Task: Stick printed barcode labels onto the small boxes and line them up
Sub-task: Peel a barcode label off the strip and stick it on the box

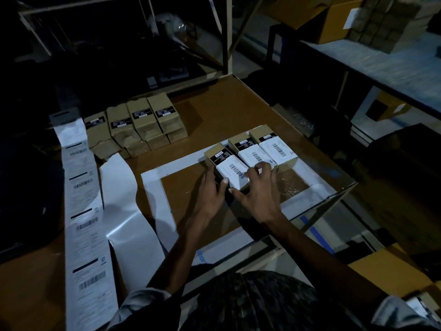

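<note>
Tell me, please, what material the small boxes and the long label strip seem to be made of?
The small boxes look like matte brown cardboard: dull kraft colour, folded edges. The label strip appears to be white printed paper; the peeled backing beside it reflects light, so it is probably glossy coated liner.

Tan cardboard boxes (250,149) carry black panels with white print and white labels (235,172) striped with black barcodes. The tabletop (222,108) is brown, framed by a white border (152,189). A white label strip (83,211) shows black bars and barcodes.
</note>
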A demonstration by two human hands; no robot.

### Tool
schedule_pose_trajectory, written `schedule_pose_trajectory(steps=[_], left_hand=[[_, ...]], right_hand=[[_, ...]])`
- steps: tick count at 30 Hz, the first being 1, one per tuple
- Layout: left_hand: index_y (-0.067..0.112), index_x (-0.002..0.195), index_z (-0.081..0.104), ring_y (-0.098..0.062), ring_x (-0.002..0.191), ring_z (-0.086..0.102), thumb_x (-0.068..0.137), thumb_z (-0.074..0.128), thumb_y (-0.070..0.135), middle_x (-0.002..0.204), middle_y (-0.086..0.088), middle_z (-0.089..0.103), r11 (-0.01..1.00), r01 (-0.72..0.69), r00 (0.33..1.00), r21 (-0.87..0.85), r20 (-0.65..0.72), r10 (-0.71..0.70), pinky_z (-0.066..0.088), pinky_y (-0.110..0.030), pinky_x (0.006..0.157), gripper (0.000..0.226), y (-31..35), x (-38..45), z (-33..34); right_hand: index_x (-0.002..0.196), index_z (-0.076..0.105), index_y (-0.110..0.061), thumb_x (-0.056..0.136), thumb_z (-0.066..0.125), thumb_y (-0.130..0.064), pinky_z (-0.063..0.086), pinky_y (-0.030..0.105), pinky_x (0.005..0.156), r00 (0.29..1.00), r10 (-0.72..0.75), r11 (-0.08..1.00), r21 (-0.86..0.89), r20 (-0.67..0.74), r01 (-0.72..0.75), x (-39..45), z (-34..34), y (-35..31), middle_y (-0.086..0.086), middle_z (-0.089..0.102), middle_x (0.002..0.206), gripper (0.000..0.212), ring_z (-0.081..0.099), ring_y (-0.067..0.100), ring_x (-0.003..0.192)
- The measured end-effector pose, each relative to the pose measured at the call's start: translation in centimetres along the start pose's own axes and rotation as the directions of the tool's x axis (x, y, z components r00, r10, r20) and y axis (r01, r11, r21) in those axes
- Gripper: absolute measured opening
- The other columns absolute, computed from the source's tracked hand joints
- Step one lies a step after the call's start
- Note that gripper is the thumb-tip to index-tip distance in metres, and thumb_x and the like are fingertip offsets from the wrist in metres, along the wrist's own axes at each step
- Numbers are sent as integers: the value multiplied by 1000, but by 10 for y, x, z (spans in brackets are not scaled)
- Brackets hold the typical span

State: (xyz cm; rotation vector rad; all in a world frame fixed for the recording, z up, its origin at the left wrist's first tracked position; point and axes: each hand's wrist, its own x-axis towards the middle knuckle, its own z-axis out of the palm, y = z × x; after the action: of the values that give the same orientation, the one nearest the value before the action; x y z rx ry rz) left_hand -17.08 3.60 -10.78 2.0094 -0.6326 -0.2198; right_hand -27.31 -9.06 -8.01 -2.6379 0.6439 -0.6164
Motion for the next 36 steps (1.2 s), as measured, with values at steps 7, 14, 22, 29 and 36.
schedule_pose_trajectory(steps=[7, 14, 22, 29, 36], left_hand=[[42, 148, 31, -13, 133, 49, 95, 46, 46, 146, 10, 49, 998, 1, 999, 68, 43, -4, 49, -49, 103, 56, 7, 19, 13], [50, 144, 30, -12, 126, 56, 90, 50, 51, 143, 15, 53, 994, 7, 997, 106, 78, -15, 52, -48, 99, 58, 23, 29, 38], [45, 148, 29, -13, 128, 55, 97, 55, 34, 144, 9, 53, 998, 32, 992, 61, 116, -39, 50, -49, 103, 58, 32, 36, 46], [27, 151, 37, -14, 134, 47, 101, 55, 14, 151, 3, 48, 995, 94, 994, -16, 62, -93, 40, -29, 103, 55, 40, 16, 30], [18, 127, 63, -12, 99, 63, 104, 50, 22, 113, 1, 67, 953, 270, 959, 134, -125, -254, 47, -25, 82, 27, 12, -19, -32]], right_hand=[[114, 58, -13, 80, 72, -59, 46, 45, 96, 998, -55, 996, -63, 19, 56, 11, 0, 17, 15, 45, 132, 59, 42, 34, 120], [118, 56, -12, 84, 68, -54, 49, 45, 92, 999, -34, 998, -46, 12, 35, 18, -10, 45, 15, 49, 126, 55, 45, 33, 117], [117, 56, -13, 85, 68, -54, 51, 45, 85, 1000, -28, 997, -69, 12, 28, 22, -15, 62, 14, 49, 122, 54, 49, 34, 111], [122, 55, -16, 87, 60, -62, 43, 41, 91, 999, -47, 983, -177, -8, 45, 16, -19, 52, 13, 52, 126, 58, 47, 32, 112], [125, 61, -16, 93, 61, -37, 47, 44, 94, 945, -273, 962, 60, 180, 266, 13, -5, -7, 11, 54, 128, 38, 46, 29, 117]])
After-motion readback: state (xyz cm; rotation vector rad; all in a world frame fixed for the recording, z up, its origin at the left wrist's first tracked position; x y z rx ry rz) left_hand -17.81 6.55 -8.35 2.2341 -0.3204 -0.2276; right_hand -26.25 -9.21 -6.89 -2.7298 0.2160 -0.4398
